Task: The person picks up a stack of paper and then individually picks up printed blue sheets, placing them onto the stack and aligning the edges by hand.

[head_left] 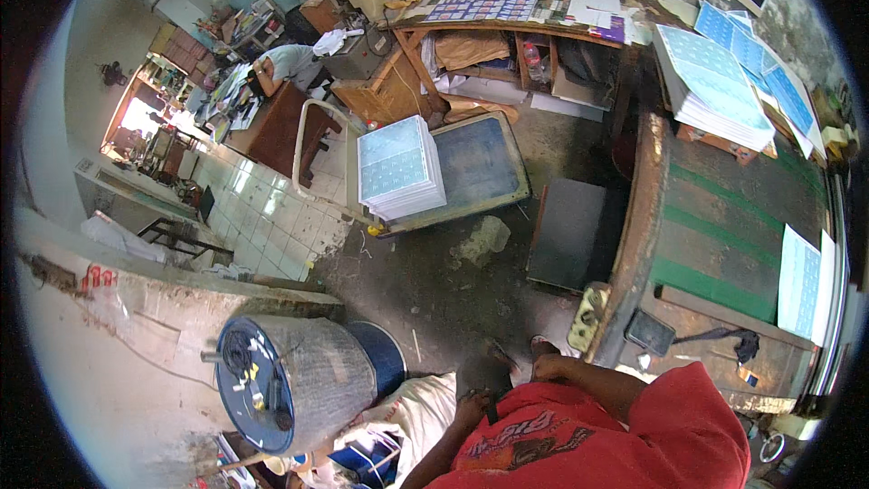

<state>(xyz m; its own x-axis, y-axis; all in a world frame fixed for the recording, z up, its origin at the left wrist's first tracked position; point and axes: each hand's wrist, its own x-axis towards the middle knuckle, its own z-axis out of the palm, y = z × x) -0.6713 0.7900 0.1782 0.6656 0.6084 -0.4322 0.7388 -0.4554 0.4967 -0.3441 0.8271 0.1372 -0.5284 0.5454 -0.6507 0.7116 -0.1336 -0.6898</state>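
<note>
Red shirt (579, 435) nearest the cam, its front just behind & to the R of L grip, hem close to both grips. L grip (471, 409) at the waist, fingers partly curled, right beside a dark strap (491, 410) on its R; can't tell if it has hold of strap or cloth. R grip (547, 367) a bit fwd & R of L grip, low in front of the body; fingers mostly hidden, so can't tell how far closed or if anything's in it. White sack (425, 403) just L of L grip, then a grey drum w/ blue rim (326, 389) further L. Pale block w/ dark holes (589, 317) nr R grip, fwd-R. Beyond it a table (724, 244) w/ dark phone (650, 332) on its near part & a tall sheet stack (715, 81) at its far end. Flat trolley (489, 163) well fwd of both grips, carrying a blue-topped paper stack (398, 163). Far fwd-L, another person (290, 63) leans at a brown desk-type table (262, 131).
</note>
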